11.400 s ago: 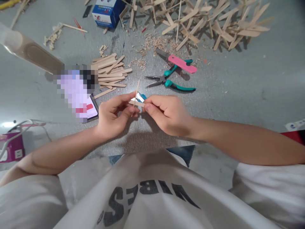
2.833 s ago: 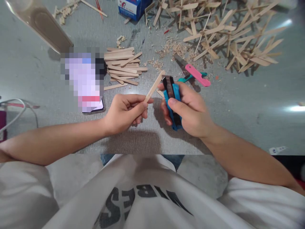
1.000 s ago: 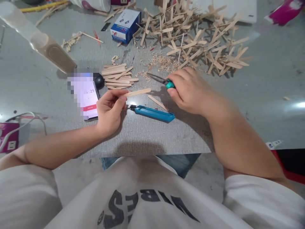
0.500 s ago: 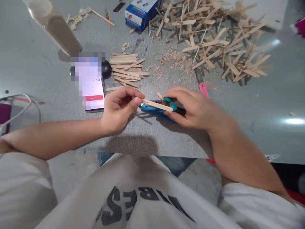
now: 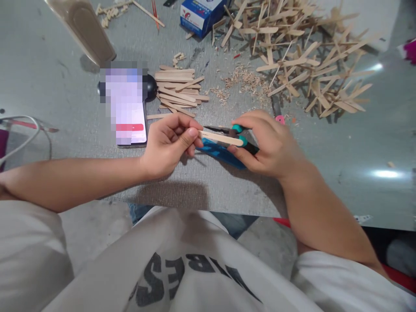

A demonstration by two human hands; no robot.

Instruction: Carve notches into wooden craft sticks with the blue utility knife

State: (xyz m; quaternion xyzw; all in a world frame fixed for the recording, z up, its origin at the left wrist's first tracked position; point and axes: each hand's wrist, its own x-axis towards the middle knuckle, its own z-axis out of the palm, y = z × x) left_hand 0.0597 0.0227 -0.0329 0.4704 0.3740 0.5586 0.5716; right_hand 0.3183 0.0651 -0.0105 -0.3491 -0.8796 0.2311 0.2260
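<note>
At left, a smooth, flat phone (image 5: 139, 115) lies on the grey, textured table (image 5: 341, 160). The left hand (image 5: 172, 145) pinches one end of a thin, round-ended wooden stick (image 5: 222, 138) at near centre, above a blue plastic cutter (image 5: 225, 158). Beyond lie loose flat sticks (image 5: 177, 76), then crumbly wood chips (image 5: 245, 79). The right hand (image 5: 268, 141) grips teal-handled metal pliers (image 5: 238, 128); far right, crossed sticks (image 5: 292, 60) form a spiky heap.

On the desk (image 5: 341, 143), the phone (image 5: 139, 117) lies left of the loose sticks (image 5: 177, 77), the shavings (image 5: 245, 80) right, the crossed-stick pile (image 5: 307, 53) farther right and behind. The box (image 5: 201, 17) sits behind the loose sticks, the cutter (image 5: 225, 156) below the pliers (image 5: 233, 131).
</note>
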